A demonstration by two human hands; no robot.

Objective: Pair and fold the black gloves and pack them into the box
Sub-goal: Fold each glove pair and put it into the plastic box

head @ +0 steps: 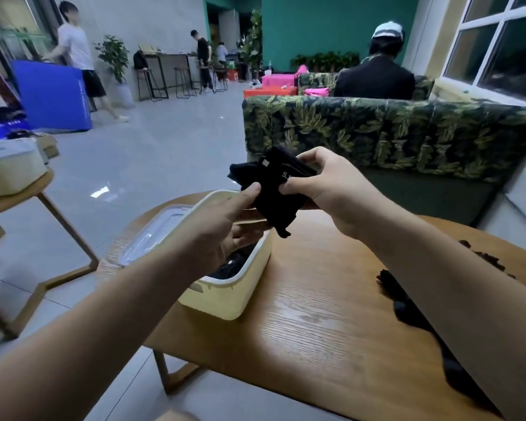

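A folded bundle of black gloves [274, 189] with small white labels hangs in the air above the far end of the cream box [225, 302]. My left hand [225, 217] pinches its lower left edge with thumb on top. My right hand [325, 183] grips its right side, fingers curled over the top. Inside the box lies more black fabric [233, 265], partly hidden by my left hand. Further black gloves [407, 311] lie on the wooden table [316, 329] at the right, mostly hidden under my right forearm.
A clear lid [152, 238] lies left of the box at the table's edge. A leaf-patterned sofa [392, 135] stands behind the table, with a seated person beyond it. A second small table with another cream box [9, 171] is at the left. Other people stand far off.
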